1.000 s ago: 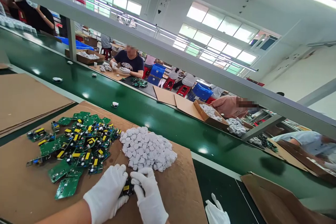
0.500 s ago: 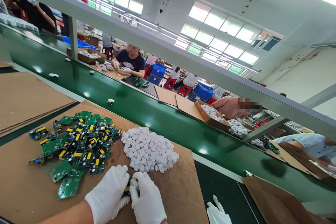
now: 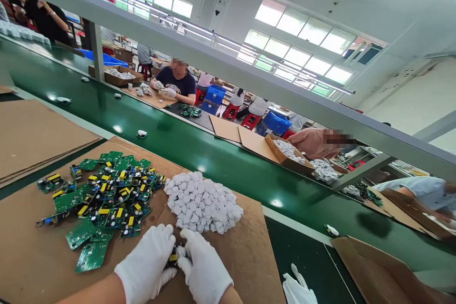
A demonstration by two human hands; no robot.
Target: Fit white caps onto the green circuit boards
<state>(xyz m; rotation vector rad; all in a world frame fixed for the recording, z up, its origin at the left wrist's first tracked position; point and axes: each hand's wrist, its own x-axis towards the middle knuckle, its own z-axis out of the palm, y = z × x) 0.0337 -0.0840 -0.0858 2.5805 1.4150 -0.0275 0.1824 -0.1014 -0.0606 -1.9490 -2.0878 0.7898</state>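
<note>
My left hand (image 3: 148, 262), in a white glove, is closed round a small circuit board (image 3: 172, 259) with a yellow component on it. My right hand (image 3: 205, 266), gloved too, meets it from the right and pinches a small white piece (image 3: 181, 251) against the board. Fingers hide most of both parts. Beyond the left hand lies a heap of green circuit boards (image 3: 90, 199) with yellow and blue components. A pile of small white pieces (image 3: 203, 203) sits just past my right hand. Both heaps rest on a brown cardboard sheet (image 3: 32, 247).
A green conveyor belt (image 3: 178, 149) runs across behind the cardboard, carrying spaced white-topped boards (image 3: 141, 133). An open cardboard box (image 3: 374, 266) and a loose white glove (image 3: 298, 287) are at right. Across the belt, a gloved person (image 3: 176, 80) handles parts.
The pieces on the belt have travelled left, and another one has come out by the box at right. My right hand has turned slightly; the left keeps its place.
</note>
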